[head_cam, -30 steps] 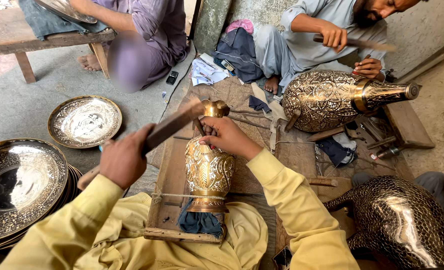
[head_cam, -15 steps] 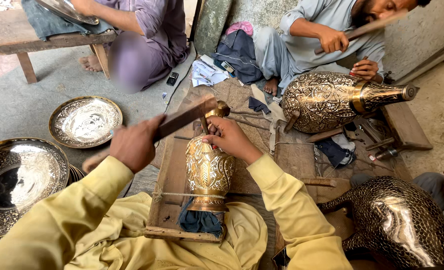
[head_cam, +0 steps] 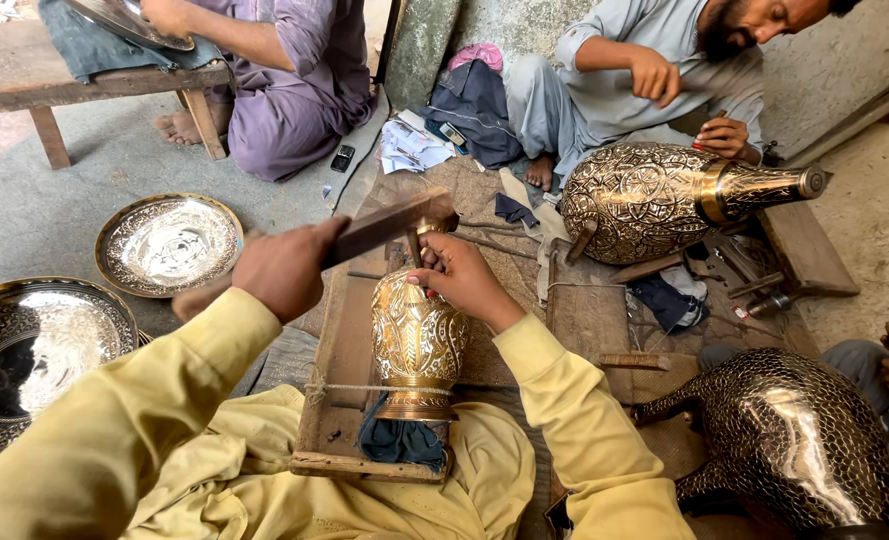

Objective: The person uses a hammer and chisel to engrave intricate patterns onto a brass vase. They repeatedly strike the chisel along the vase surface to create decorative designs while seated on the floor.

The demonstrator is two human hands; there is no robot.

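mallet (head_cam: 384, 228) lowered, fingers (head_cam: 442, 268) pinching chisel (head_cam: 416, 250)

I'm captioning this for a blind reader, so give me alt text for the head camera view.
A person in yellow sleeves holds a wooden mallet in the left hand over an engraved brass vase, the right hand pressing a chisel to it; co-workers sit beyond.
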